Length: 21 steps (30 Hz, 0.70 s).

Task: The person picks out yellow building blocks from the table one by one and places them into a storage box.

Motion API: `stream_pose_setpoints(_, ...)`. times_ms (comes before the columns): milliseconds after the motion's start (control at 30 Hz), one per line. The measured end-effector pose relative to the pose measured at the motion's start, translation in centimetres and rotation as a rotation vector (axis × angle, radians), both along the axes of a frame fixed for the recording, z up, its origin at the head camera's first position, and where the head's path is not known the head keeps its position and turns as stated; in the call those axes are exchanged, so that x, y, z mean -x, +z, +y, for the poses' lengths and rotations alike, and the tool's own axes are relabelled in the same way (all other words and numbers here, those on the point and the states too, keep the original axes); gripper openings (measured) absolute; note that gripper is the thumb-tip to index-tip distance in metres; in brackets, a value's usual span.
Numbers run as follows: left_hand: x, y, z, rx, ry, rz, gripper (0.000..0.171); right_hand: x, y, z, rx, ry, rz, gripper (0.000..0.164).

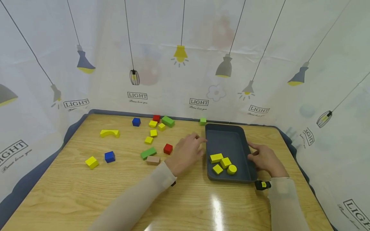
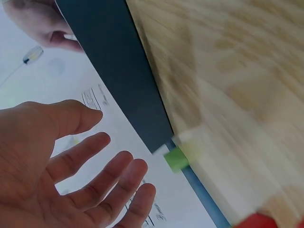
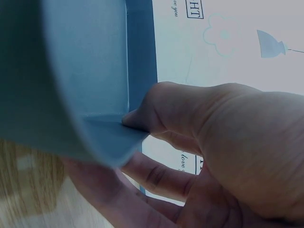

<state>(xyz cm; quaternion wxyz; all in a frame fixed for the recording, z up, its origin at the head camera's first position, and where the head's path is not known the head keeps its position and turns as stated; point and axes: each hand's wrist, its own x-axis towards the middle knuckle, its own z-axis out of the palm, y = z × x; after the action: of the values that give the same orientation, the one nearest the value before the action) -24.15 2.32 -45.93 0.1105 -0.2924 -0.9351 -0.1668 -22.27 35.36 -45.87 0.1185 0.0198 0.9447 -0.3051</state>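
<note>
A dark grey tray stands on the table's right half. Inside its near end lie several yellow blocks, one of them round. My right hand grips the tray's right wall; in the right wrist view the thumb presses inside the rim while the fingers reach round the outside. Just left of the tray is my left hand, its fingers loosely spread and nothing held, as the left wrist view shows. A red cube sits close to the left of that hand.
Left of the tray are a green block, a tan block, blue cubes, several yellow pieces and a yellow arch. A green cube stands at the back edge, before a printed curtain.
</note>
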Motion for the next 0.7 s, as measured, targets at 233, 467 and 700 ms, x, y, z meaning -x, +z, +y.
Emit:
stream_pose_setpoints(233,0.8,-0.1,-2.4,-0.025,0.061,-0.037,0.037,0.1,-0.1,0.1,0.016,0.004,0.001,0.066)
stream_pose_setpoints(467,1.5,-0.7,-4.9,-0.031,0.117,-0.003,0.036,0.2,-0.3,0.2,0.030,0.008,-0.004,0.067)
stream_pose_setpoints(700,1.8,-0.4,-7.3,-0.068,0.167,0.000,0.036,0.3,-0.5,0.2,0.035,0.008,-0.003,0.067)
